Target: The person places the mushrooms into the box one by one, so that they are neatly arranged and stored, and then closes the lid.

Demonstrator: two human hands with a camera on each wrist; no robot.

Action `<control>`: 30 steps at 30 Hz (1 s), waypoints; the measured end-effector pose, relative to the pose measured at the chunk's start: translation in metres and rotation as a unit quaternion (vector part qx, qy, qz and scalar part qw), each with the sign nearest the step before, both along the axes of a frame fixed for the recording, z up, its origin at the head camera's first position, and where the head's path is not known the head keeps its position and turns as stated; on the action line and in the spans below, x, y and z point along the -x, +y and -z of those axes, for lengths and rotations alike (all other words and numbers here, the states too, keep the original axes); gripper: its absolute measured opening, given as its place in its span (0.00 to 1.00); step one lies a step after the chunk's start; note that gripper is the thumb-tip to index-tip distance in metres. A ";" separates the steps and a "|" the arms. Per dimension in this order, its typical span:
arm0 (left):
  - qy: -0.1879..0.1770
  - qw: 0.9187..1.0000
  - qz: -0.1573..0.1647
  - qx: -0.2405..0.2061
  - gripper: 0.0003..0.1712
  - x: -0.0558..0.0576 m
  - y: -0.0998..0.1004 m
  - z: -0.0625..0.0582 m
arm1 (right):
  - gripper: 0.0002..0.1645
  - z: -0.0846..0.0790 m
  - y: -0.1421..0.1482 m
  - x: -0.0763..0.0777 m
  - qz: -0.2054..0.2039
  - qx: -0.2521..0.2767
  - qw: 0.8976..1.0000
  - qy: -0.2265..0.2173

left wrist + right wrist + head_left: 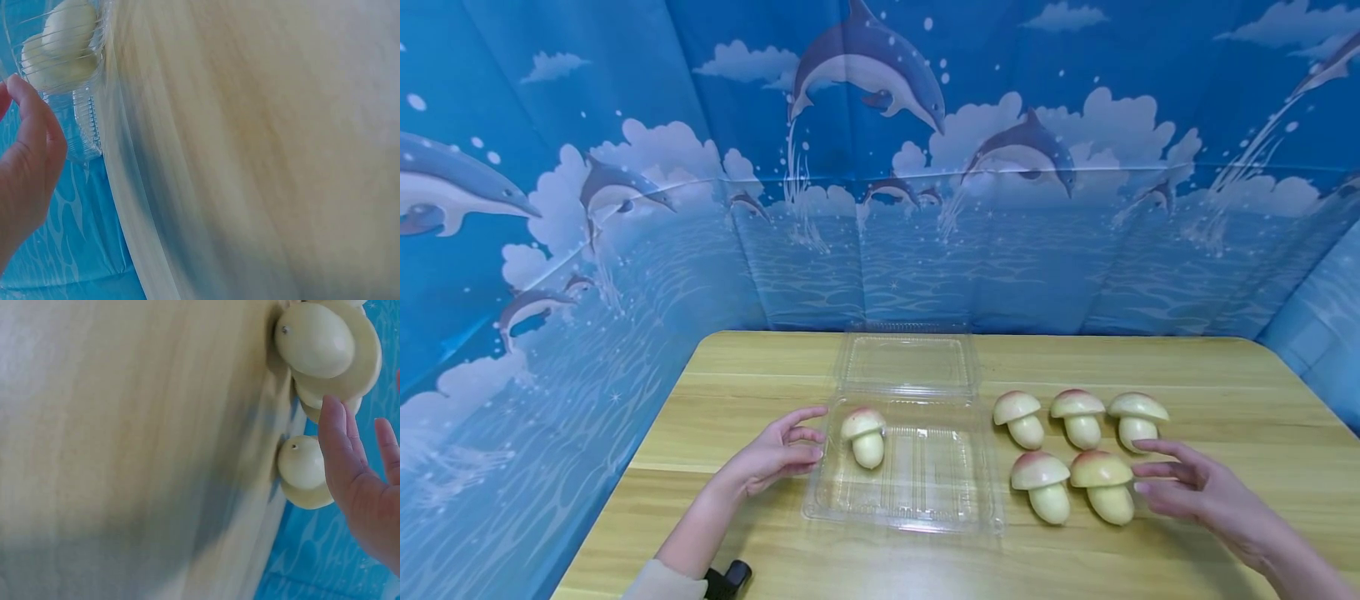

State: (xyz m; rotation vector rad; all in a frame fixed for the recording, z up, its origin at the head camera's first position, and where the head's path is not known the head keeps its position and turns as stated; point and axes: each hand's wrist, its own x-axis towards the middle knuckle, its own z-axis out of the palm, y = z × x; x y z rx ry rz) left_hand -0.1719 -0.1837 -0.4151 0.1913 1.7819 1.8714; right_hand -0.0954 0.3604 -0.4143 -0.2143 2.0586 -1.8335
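A clear plastic clamshell box (898, 508) lies with its lid folded back on the table. One toy mushroom (867, 447), cream with a reddish cap, lies in its left part. My left hand (778, 450) is at the box's left edge, fingers loosely bent; whether they touch the wall is unclear. To the right of the box, several similar mushrooms lie in two rows. My right hand (1210, 492) is beside the front-right mushroom (1107, 486), fingers spread and relaxed, holding nothing. In the right wrist view, its fingertips come close to a mushroom (315, 340) without gripping it.
The wooden table (760, 367) has rounded far corners. Behind it hangs a blue curtain (895, 267) printed with dolphins. A black wrist strap device (727, 577) is on the left forearm. The box's lid (910, 362) extends toward the table's far edge.
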 end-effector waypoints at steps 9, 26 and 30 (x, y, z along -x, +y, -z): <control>0.001 1.000 0.002 0.002 0.41 0.001 0.000 0.001 | 0.34 0.013 -0.001 -0.002 -0.001 -0.008 1.000 0.017; 0.005 1.000 0.007 0.005 0.41 0.004 0.001 -0.001 | 0.33 0.019 -0.013 0.000 0.018 -0.039 0.998 -0.047; 0.006 1.000 0.007 0.005 0.41 0.004 0.001 -0.001 | 0.33 0.019 -0.014 0.000 0.020 -0.033 0.998 -0.050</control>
